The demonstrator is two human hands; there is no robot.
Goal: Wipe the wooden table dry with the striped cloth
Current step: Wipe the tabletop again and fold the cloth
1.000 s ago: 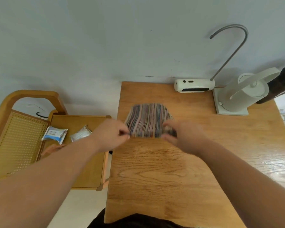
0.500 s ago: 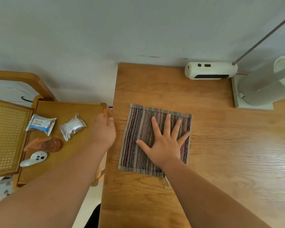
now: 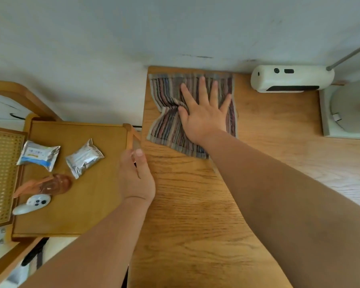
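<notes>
Side tray, left of frame: the wooden tray table (image 3: 104,225) carries two foil sachets (image 3: 39,155) (image 3: 84,157), a brown wrapper (image 3: 50,185) and a small white controller (image 3: 32,203); none of it concerns the wipe.

Left hand: my left hand (image 3: 136,179) sits at centre-left, where the tray's corner meets the table's left edge, fingers loosely curled and holding nothing that I can see. It looks to be steadying there.

Striped cloth: the striped cloth (image 3: 166,125) lies in the upper centre of the frame, on the table's far left corner, its far edge almost at the wall. A ridge of fabric bunches just left of my thumb.

Right hand: my right hand (image 3: 204,113) lies flat on the cloth, fingers spread wide toward the wall, pressing rather than pinching. This is the hand that does the work.

Deciding relation: the cloth is under my right palm with no table left beyond it; the unwiped wood lies toward me and to the right, so I judge the next stroke pulls back or sweeps right.

Table surface: the wooden table (image 3: 195,225) is bare oak grain below the cloth; lower right shows a pale sheen, wet or glare I cannot tell.

Room, right of frame: a white dispenser (image 3: 291,79) and a kettle base (image 3: 325,115) stand near the cloth's right, limiting a rightward sweep.
</notes>
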